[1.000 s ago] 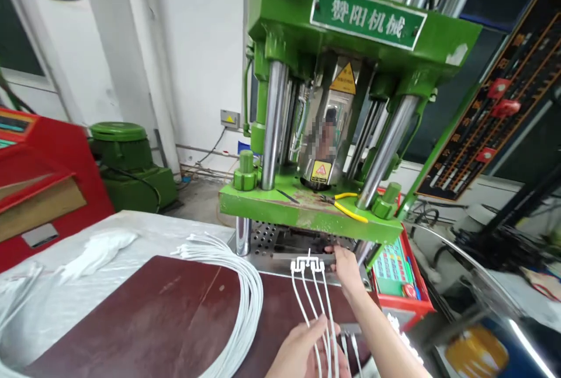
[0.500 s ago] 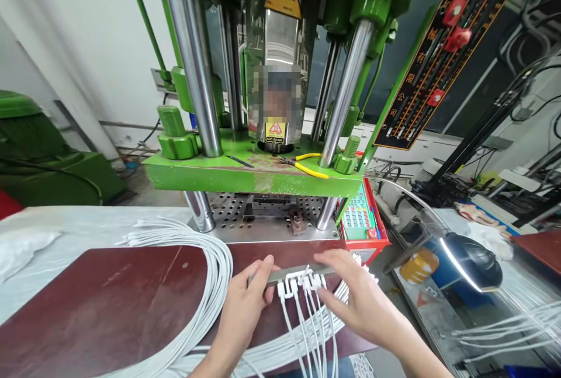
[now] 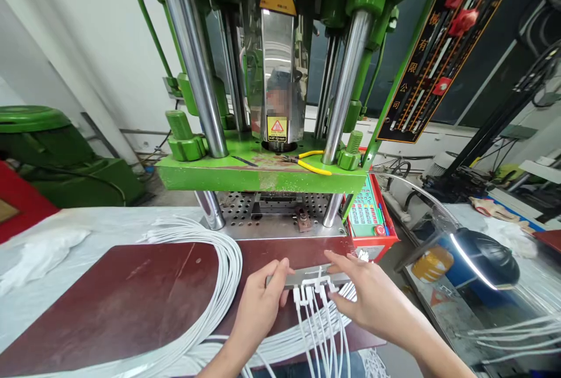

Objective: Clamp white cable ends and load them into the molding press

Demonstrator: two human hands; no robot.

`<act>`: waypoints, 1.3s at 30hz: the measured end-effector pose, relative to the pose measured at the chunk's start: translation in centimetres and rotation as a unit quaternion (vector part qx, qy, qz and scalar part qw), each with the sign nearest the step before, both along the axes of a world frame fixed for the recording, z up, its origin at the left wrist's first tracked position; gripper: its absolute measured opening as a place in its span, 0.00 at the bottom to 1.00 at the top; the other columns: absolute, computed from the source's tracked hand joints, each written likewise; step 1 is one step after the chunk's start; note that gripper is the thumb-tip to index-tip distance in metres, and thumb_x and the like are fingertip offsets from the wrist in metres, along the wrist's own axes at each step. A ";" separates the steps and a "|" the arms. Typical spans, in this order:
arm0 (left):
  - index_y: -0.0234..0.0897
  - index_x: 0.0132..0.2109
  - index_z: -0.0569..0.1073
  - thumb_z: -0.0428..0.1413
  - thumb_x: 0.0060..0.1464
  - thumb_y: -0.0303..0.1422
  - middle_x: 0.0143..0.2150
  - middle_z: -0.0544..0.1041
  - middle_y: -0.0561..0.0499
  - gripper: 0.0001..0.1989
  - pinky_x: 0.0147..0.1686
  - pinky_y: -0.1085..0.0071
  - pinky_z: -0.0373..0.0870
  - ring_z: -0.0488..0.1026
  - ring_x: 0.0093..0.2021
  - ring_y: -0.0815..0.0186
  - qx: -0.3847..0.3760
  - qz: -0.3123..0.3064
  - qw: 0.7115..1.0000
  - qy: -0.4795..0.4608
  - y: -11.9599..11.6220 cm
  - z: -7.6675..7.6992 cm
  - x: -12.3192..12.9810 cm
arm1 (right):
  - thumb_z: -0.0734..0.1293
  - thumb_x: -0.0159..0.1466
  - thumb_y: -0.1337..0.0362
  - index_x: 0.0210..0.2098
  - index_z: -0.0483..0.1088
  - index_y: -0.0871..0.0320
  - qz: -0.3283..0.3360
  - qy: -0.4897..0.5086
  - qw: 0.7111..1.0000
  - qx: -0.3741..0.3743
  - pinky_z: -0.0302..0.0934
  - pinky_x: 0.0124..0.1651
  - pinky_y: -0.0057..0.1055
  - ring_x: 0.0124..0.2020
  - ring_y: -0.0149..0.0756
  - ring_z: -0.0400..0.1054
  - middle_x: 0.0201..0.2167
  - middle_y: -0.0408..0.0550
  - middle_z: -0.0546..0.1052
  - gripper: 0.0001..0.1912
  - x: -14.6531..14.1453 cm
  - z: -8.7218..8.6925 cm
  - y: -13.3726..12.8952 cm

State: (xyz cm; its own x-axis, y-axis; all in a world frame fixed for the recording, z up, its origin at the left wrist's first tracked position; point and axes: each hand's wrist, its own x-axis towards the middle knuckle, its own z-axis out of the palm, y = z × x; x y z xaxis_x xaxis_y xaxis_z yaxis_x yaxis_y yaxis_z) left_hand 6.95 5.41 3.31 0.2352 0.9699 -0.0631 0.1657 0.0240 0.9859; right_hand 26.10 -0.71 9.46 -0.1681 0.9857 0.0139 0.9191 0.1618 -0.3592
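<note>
Between the hands, a dull grey metal bar point(image 3: 307, 276); glossy white plastic cables point(image 3: 219, 284) left; matt brown board point(image 3: 131, 290) beneath.
</note>
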 end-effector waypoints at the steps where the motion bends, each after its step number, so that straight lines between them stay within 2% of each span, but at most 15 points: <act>1: 0.36 0.29 0.72 0.47 0.57 0.52 0.14 0.60 0.59 0.24 0.24 0.74 0.57 0.59 0.19 0.70 0.001 0.002 1.000 0.004 0.0 0.0 0.1 | 0.67 0.58 0.65 0.63 0.58 0.61 0.017 -0.004 1.000 0.005 0.57 0.61 0.51 0.59 0.50 0.61 0.55 0.54 0.72 0.34 -0.2 0.1 -0.2; 4: 0.36 0.29 0.72 0.47 0.57 0.50 0.14 0.60 0.59 0.23 0.24 0.74 0.57 0.59 0.19 0.69 0.012 -0.002 1.000 0.002 0.0 0.1 0.5 | 0.68 0.57 0.64 0.63 0.57 0.60 0.055 -0.022 0.997 0.058 0.50 0.64 0.51 0.60 0.48 0.59 0.59 0.56 0.66 0.35 -1.7 -0.4 -0.7; 10: 0.37 0.27 0.70 0.47 0.57 0.50 0.14 0.59 0.59 0.22 0.23 0.74 0.57 0.58 0.18 0.69 0.014 -0.029 0.999 0.014 -0.3 -0.1 1.0 | 0.65 0.57 0.67 0.58 0.64 0.62 0.040 -0.052 0.989 0.129 0.46 0.64 0.55 0.46 0.46 0.69 0.47 0.56 0.75 0.28 -3.8 -2.8 -0.4; 12: 0.37 0.27 0.70 0.47 0.57 0.50 0.14 0.59 0.59 0.23 0.23 0.74 0.57 0.58 0.18 0.69 0.013 -0.043 0.999 0.015 -0.5 -0.1 1.1 | 0.64 0.56 0.68 0.52 0.69 0.61 0.034 -0.021 0.990 0.134 0.49 0.63 0.51 0.40 0.43 0.72 0.42 0.52 0.78 0.23 -3.5 -2.6 -0.1; 14: 0.37 0.27 0.70 0.47 0.56 0.51 0.14 0.59 0.58 0.23 0.22 0.74 0.56 0.57 0.18 0.69 0.008 -0.062 0.998 0.014 -0.9 -0.1 1.2 | 0.63 0.56 0.69 0.44 0.73 0.58 0.010 0.029 0.994 0.107 0.54 0.59 0.46 0.32 0.38 0.73 0.31 0.45 0.79 0.16 -2.8 -1.6 0.1; 16: 0.36 0.27 0.70 0.47 0.56 0.52 0.14 0.59 0.59 0.24 0.22 0.74 0.54 0.55 0.17 0.70 -0.009 -0.078 0.997 0.013 -1.2 -0.1 1.3 | 0.62 0.57 0.67 0.35 0.74 0.55 -0.031 0.074 0.993 0.082 0.61 0.52 0.39 0.28 0.36 0.72 0.24 0.41 0.77 0.10 -1.4 -0.2 -0.1; 18: 0.37 0.27 0.70 0.47 0.56 0.52 0.13 0.57 0.59 0.24 0.21 0.74 0.52 0.54 0.17 0.70 -0.028 -0.087 0.996 0.011 -1.5 0.0 1.3 | 0.61 0.60 0.64 0.33 0.74 0.54 -0.070 0.083 0.991 0.082 0.64 0.43 0.34 0.30 0.36 0.72 0.26 0.42 0.77 0.09 1.0 1.0 -1.0; 20: 0.37 0.26 0.69 0.46 0.56 0.52 0.13 0.58 0.58 0.24 0.22 0.74 0.53 0.55 0.18 0.70 -0.032 -0.092 0.995 0.009 -1.5 0.2 1.2 | 0.59 0.64 0.60 0.36 0.74 0.52 -0.099 0.046 0.991 0.076 0.63 0.38 0.33 0.32 0.38 0.72 0.31 0.44 0.78 0.12 4.1 1.4 -2.8; 24: 0.38 0.25 0.69 0.46 0.58 0.49 0.14 0.59 0.58 0.23 0.25 0.73 0.56 0.57 0.19 0.69 -0.007 -0.098 0.995 0.012 -1.2 0.3 1.1 | 0.60 0.66 0.53 0.40 0.75 0.50 -0.123 -0.049 0.990 -0.044 0.63 0.43 0.38 0.39 0.44 0.72 0.37 0.49 0.78 0.15 10.2 -0.5 -6.9; 26: 0.38 0.26 0.69 0.46 0.58 0.49 0.14 0.58 0.58 0.22 0.24 0.73 0.55 0.57 0.19 0.69 -0.010 -0.106 0.994 0.012 -1.2 0.4 1.5 | 0.60 0.66 0.51 0.42 0.75 0.52 -0.131 -0.057 0.987 -0.074 0.62 0.48 0.42 0.43 0.46 0.71 0.40 0.51 0.78 0.17 11.1 -1.6 -8.1; 28: 0.37 0.27 0.70 0.46 0.58 0.49 0.15 0.58 0.58 0.22 0.23 0.74 0.54 0.56 0.19 0.70 -0.016 -0.129 0.991 0.009 -1.2 0.6 2.3 | 0.57 0.69 0.51 0.46 0.73 0.53 -0.135 -0.021 0.989 -0.064 0.61 0.50 0.41 0.46 0.45 0.70 0.43 0.51 0.76 0.19 9.8 -2.1 -8.1; 31: 0.37 0.27 0.70 0.46 0.57 0.50 0.16 0.60 0.58 0.22 0.22 0.74 0.53 0.56 0.19 0.70 -0.012 -0.170 0.985 -0.004 -1.1 1.5 3.8 | 0.56 0.70 0.53 0.49 0.69 0.53 -0.100 0.090 0.990 -0.034 0.61 0.48 0.34 0.45 0.39 0.69 0.44 0.48 0.76 0.17 5.4 -1.8 -6.3; 34: 0.36 0.30 0.72 0.49 0.55 0.51 0.15 0.61 0.59 0.22 0.22 0.74 0.55 0.57 0.18 0.70 -0.025 -0.157 0.987 -0.033 -1.2 2.3 4.9 | 0.59 0.70 0.55 0.40 0.71 0.56 -0.058 0.150 0.987 -0.021 0.59 0.39 0.28 0.36 0.35 0.69 0.35 0.44 0.76 0.14 1.8 -1.5 -3.8; 37: 0.37 0.41 0.73 0.52 0.52 0.54 0.22 0.70 0.54 0.25 0.27 0.71 0.63 0.65 0.23 0.67 -0.108 -0.138 0.979 -0.104 -2.7 1.7 5.2 | 0.60 0.69 0.55 0.34 0.71 0.58 -0.065 0.166 0.984 0.015 0.56 0.33 0.27 0.30 0.32 0.67 0.29 0.43 0.75 0.15 1.3 -1.4 -1.9; 39: 0.38 0.45 0.73 0.51 0.49 0.58 0.27 0.73 0.50 0.30 0.31 0.68 0.66 0.69 0.25 0.65 -0.202 -0.191 0.950 -0.144 -4.5 0.2 5.3 | 0.60 0.69 0.55 0.36 0.72 0.59 -0.068 0.173 0.982 0.032 0.56 0.33 0.27 0.30 0.33 0.67 0.30 0.44 0.76 0.16 2.0 -1.2 -0.9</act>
State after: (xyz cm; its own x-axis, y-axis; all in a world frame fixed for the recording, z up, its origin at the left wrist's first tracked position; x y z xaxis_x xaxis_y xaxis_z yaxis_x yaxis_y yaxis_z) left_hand 12.22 0.89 3.55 0.6286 0.7206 -0.2925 -0.0362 0.4028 0.9146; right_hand 28.11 -1.65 8.29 -0.0101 0.9939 0.1102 0.7586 0.0794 -0.6467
